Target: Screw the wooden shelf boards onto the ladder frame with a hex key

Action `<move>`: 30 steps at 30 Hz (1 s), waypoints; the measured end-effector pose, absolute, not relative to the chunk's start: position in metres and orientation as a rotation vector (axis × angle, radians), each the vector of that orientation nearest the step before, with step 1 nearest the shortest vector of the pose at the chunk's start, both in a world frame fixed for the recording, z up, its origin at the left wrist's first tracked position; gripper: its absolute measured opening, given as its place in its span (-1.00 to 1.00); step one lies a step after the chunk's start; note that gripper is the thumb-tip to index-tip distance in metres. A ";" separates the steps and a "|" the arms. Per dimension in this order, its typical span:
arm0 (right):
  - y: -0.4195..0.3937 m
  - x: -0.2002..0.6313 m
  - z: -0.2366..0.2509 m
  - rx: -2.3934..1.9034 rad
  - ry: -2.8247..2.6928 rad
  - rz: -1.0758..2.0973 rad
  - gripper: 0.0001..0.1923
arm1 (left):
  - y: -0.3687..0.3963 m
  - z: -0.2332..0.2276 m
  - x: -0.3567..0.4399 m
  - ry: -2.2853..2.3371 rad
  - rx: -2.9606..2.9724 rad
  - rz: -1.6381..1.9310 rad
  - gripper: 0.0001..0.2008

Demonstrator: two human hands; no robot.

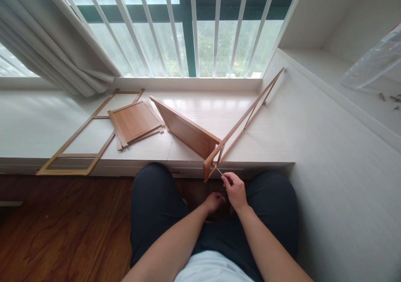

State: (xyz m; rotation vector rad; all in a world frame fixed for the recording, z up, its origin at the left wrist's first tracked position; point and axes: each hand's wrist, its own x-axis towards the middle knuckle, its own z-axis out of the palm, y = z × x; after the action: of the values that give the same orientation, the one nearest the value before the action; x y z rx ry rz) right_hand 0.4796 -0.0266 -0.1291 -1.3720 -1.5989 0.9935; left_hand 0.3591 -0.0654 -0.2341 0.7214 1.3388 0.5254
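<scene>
Between the thumb and fingers of my right hand [235, 189] is a thin metal rod [219, 171] that looks like a hex key. Its far end meets the near end of a wooden side frame [238, 127], which stands on edge and reaches back to the right wall. A wooden panel [188, 127], also on edge, joins that frame near its front end. My left hand [214, 201] is lower, between my knees, with its fingers curled. It is apart from the wood, and whatever it may hold is hidden.
A second wooden frame with crossbars [78, 136] lies flat at left, its front end over the ledge's edge. Stacked wooden panels [136, 121] lie beside it. Behind the ledge [19, 119] are a barred window and a curtain [53, 35]. Small metal pieces [395, 98] and a plastic bag [372, 60] are on the right shelf.
</scene>
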 end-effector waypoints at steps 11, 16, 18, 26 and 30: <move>-0.024 0.479 -0.123 -1.318 -1.527 0.976 -0.72 | -0.065 -0.235 0.359 1.395 0.793 0.517 -0.81; -0.024 0.476 -0.124 -1.307 -1.432 1.060 -0.71 | -0.065 -0.236 0.359 1.398 0.805 0.516 -0.84; -0.024 0.475 -0.125 -1.315 -1.399 1.094 -0.69 | -0.065 -0.236 0.359 1.398 0.809 0.517 -0.84; -0.025 0.475 -0.124 -1.313 -1.408 1.072 -0.67 | -0.066 -0.235 0.358 1.401 0.812 0.513 -0.81; -0.025 0.475 -0.122 -1.310 -1.414 1.041 -0.69 | -0.066 -0.234 0.358 1.406 0.806 0.504 -0.80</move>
State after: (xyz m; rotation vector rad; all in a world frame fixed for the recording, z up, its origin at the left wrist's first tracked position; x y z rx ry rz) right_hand 0.4745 -0.0249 -0.1220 -1.3095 -1.4141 1.0412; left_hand 0.3583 -0.0660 -0.2344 0.8059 1.4061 0.5037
